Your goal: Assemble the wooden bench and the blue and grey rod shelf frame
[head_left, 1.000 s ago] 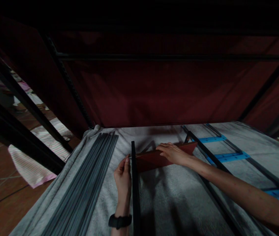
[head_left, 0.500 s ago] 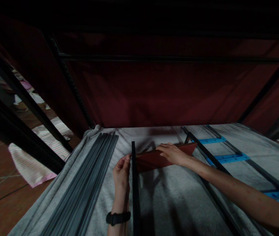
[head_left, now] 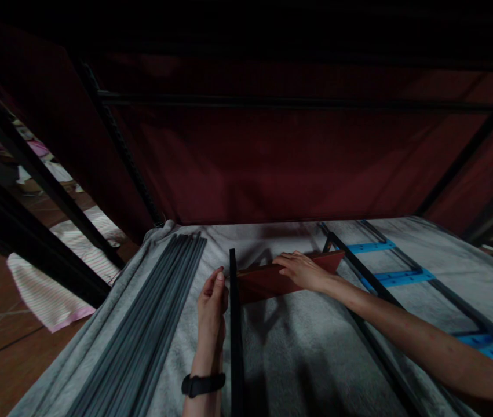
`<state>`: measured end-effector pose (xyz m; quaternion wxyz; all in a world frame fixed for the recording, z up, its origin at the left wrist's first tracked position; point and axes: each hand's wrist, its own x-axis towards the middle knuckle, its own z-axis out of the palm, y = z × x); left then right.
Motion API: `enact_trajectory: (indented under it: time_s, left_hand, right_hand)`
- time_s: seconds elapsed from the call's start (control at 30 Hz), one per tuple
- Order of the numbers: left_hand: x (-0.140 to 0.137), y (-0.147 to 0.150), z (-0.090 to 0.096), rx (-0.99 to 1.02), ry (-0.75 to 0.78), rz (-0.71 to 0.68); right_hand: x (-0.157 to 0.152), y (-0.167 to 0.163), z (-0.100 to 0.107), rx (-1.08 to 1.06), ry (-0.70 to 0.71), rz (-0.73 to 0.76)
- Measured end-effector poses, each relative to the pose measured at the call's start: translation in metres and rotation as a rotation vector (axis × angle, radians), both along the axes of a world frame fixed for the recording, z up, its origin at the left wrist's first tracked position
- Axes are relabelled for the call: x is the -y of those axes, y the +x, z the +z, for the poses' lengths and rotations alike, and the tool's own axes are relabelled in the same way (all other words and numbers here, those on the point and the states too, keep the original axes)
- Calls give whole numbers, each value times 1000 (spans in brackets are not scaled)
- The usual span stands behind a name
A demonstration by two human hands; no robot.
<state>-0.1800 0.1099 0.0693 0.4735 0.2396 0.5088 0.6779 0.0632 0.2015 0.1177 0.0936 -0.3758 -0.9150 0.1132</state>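
Observation:
A reddish-brown board [head_left: 267,284] stands on its long edge between two black metal bars. Over its top edge, my right hand [head_left: 302,271] is closed, fingers bent down behind it. The left black bar [head_left: 236,347] runs toward me, against the board's left end. Just outside that bar is my left hand [head_left: 212,295], thumb and finger pinched together close to where the board meets it. Whatever the pinch holds is too small to make out. At the board's right end is the other black bar [head_left: 370,278], partly behind my right forearm.
A bundle of grey metal tubes [head_left: 142,330] lies left on the grey blanket [head_left: 316,341]. On the right is a dark frame with blue crosspieces [head_left: 396,279]. Dark red cloth [head_left: 281,168] hangs behind, with black posts [head_left: 72,214] at the left. A striped cloth [head_left: 50,284] lies beyond them.
My left hand has drawn slightly away from the black bar, its fingers still pinched. My right hand stays on the board. The whole view has shifted a little.

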Motion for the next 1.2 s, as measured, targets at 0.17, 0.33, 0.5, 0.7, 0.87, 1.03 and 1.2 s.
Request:
enact_trajectory:
  time_s: [0.17, 0.33, 0.5, 0.7, 0.87, 1.03, 1.2]
  left_hand:
    - [-2, -4, -4, -121, 32, 5]
    - [1, -3, -1, -74, 12, -27]
    - [1, -1, 1, -143, 40, -25]
    - [3, -1, 2, -112, 9, 2]
    - [1, 1, 4, -125, 71, -39]
    - [0, -1, 2, -146, 15, 25]
    - [1, -2, 3, -172, 95, -56]
  right_hand:
    - [-2, 0, -1, 12, 6, 15]
    - [-2, -1, -2, 9, 3, 15]
    - [-2, -1, -2, -6, 5, 14]
    - [-1, -1, -1, -8, 3, 0]
    - [-1, 0, -1, -6, -4, 1]
    - [-1, 0, -2, 2, 11, 3]
    - [-1, -1, -3, -6, 11, -6]
